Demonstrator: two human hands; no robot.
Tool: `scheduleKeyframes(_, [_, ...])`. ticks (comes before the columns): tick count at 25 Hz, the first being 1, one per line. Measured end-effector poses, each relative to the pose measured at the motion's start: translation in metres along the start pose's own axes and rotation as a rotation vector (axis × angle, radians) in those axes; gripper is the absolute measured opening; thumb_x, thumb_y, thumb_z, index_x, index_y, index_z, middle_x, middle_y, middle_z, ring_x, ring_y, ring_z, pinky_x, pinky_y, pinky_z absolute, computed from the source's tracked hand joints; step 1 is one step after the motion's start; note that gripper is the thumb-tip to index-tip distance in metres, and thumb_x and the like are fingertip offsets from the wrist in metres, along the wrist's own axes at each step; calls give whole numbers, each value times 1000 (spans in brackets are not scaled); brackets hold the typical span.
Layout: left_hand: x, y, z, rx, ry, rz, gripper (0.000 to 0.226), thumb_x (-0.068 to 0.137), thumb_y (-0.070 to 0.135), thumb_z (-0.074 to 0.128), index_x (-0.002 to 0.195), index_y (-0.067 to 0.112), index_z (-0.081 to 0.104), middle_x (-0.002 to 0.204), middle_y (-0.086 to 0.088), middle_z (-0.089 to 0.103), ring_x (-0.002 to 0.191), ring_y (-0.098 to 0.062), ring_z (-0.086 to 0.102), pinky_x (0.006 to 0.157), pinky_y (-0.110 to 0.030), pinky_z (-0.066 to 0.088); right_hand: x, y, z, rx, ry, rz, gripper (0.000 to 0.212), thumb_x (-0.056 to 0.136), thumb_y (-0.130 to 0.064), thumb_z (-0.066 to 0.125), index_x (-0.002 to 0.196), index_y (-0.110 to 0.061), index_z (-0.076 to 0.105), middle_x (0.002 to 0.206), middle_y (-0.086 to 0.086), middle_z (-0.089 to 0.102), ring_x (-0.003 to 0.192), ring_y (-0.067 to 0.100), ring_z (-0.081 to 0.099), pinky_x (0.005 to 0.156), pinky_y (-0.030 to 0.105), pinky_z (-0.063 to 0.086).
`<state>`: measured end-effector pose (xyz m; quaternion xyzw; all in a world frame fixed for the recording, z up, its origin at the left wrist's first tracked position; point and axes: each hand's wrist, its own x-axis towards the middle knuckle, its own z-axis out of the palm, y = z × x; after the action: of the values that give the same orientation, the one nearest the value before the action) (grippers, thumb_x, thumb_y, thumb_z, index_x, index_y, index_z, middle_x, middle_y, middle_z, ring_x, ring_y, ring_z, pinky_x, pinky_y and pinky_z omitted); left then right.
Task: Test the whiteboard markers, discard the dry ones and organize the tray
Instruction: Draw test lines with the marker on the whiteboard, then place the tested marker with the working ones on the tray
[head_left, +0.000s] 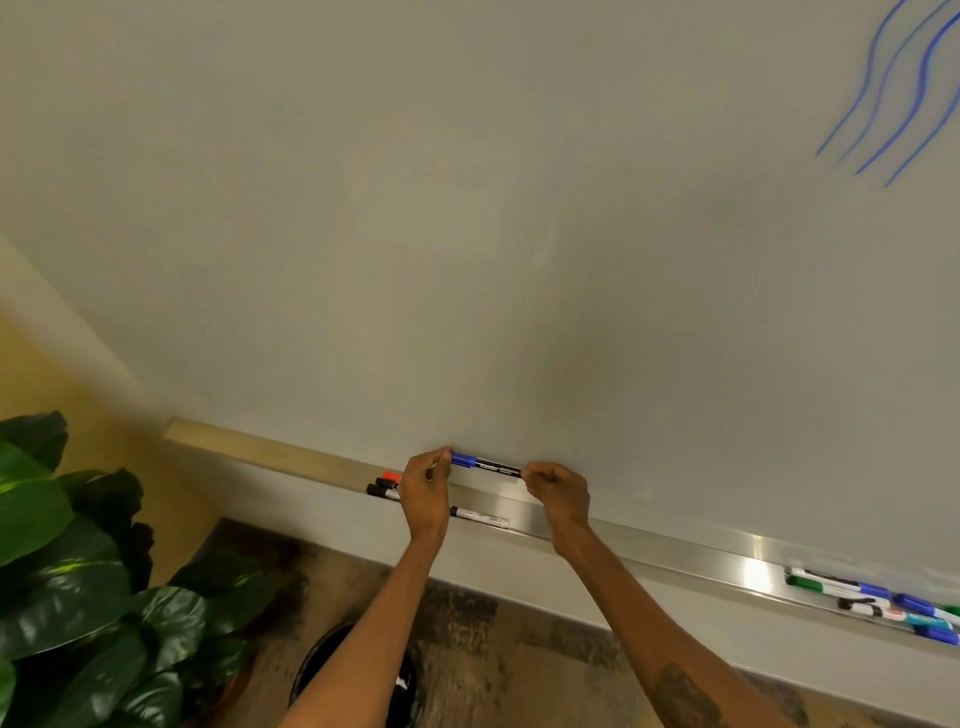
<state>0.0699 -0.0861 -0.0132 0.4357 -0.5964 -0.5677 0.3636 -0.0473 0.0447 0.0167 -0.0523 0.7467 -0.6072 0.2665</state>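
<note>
Marker (485, 465) sits pinched between left hand (426, 488) on its cap (462, 460) and right hand (558, 493) on its barrel (501, 468); pull straight apart

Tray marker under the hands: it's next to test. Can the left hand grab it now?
Probably not yet: the left hand pinches the blue marker by its cap. Once freed, that tray marker lies close below, uncovered.

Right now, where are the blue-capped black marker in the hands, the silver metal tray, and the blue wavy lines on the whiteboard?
Blue-capped black marker (493, 466): head view, mid-barrel.
Silver metal tray (748, 569): head view, bare shiny stretch.
Blue wavy lines (922, 85): head view, thickest stroke.
</note>
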Motion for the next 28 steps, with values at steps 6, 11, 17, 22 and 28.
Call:
scheduleKeyframes(6, [11,-37,-17,290,-117,-49,24,97,10,61,119,11,70,113,-5,71,102,-14,63,101,-31,50,14,44,11,-97,23,108,20,82,-14,74,69,-29,73,73,-10,71,76,8,65,80,24,51])
scheduleKeyframes(11, [15,-62,-18,453,-235,-87,29,98,9,59,126,10,66,124,-8,69,114,-19,63,104,-29,46,26,71,17,-143,111,160,18,84,-10,72,74,-24,73,73,-7,68,71,9,61,83,25,51])
scheduleKeyframes(17, [24,-88,-19,512,-284,-117,32,96,7,62,128,8,64,128,-9,66,115,-20,62,104,-28,45,46,93,21,-172,166,187,5,81,-11,75,79,-15,78,81,4,72,80,19,64,84,23,49])
scheduleKeyframes(22, [28,-108,-27,649,-313,-60,32,96,14,62,128,14,65,132,-6,64,122,-20,58,109,-33,45,58,106,29,-199,138,189,12,82,-8,72,76,-17,77,78,3,72,79,17,63,76,18,44])
scheduleKeyframes(28, [31,-122,-33,657,-345,-70,30,97,16,62,126,18,67,131,-5,64,118,-18,58,106,-38,48,63,118,40,-294,75,103,13,89,-16,68,94,-10,79,92,8,74,85,22,66,77,20,46])
